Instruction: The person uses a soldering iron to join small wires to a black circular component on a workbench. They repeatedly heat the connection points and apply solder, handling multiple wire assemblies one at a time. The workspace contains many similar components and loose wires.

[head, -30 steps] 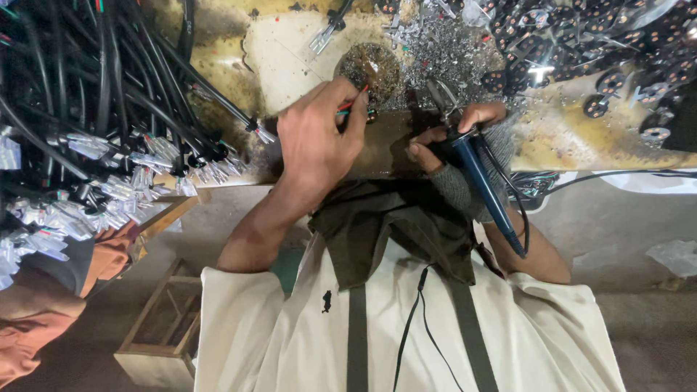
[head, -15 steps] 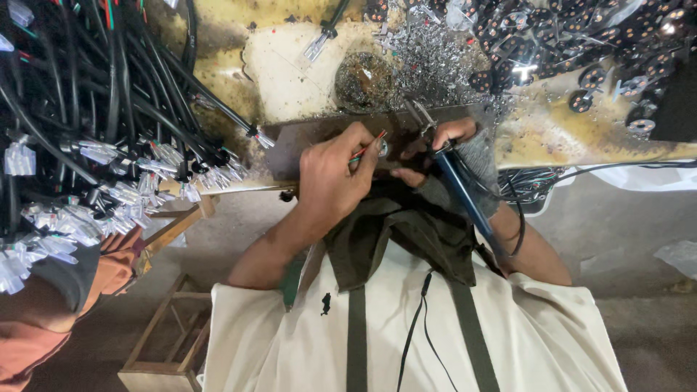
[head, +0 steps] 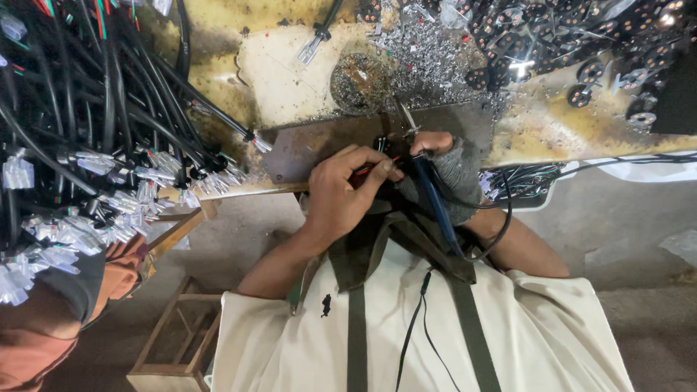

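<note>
Left hand [head: 341, 199] pinching a red wire [head: 369, 170] at near worktop [head: 537, 127] edge; right hand [head: 443, 170] just right, clenched on blue soldering iron [head: 434, 199], long axis running near-to-far, tip beside the wire.

Soft, even daylight, moderately bright. Glare spots on the metal scraps [head: 443, 54] and the dark round parts right of them. Black cables [head: 87, 94] left of the scraps go murky. Edges bend wide-angle; focus fairly sharp throughout.
</note>
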The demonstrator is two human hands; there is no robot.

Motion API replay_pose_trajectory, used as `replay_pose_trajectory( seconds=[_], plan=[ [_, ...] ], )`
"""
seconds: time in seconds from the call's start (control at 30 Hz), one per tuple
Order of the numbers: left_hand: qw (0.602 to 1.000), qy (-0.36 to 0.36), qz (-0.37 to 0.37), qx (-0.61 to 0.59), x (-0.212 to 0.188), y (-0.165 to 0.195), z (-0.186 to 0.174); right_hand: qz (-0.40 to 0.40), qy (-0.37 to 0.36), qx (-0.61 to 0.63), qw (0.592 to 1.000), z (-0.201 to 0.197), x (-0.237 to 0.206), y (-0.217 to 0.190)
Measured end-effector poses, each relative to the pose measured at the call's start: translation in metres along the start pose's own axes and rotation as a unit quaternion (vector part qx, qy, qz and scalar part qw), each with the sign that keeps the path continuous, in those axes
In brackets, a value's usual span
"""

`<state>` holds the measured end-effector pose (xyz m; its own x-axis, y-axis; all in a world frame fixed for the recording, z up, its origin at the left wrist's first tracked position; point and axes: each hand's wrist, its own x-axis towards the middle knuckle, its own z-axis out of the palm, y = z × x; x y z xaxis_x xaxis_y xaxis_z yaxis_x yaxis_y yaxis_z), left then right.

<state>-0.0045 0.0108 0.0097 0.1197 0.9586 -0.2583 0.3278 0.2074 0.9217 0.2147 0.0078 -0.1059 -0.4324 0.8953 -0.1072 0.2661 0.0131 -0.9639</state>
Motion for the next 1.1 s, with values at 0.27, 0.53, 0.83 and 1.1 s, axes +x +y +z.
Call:
replay_pose_trajectory(
  seconds=[0.27, 0.53, 0.83, 1.1],
  plan=[
    [0.974, 0.01, 0.136, 0.183, 0.011, -0.006, -0.011, -0.053, 0.069, 0.006, 0.996, -0.004, 0.009, -0.032],
    [0.972, 0.027, 0.078, 0.222, 0.012, 0.0, -0.002, -0.027, 0.062, 0.061, 0.996, -0.01, 0.001, -0.017],
    [0.984, 0.037, 0.033, 0.174, 0.015, -0.006, 0.001, 0.149, 0.051, 0.139, 0.978, -0.02, -0.044, 0.0],
    [0.988, 0.031, 0.034, 0.147, 0.016, -0.006, -0.001, -0.372, 0.074, -0.189, 0.906, -0.016, -0.045, 0.012]
  ],
)
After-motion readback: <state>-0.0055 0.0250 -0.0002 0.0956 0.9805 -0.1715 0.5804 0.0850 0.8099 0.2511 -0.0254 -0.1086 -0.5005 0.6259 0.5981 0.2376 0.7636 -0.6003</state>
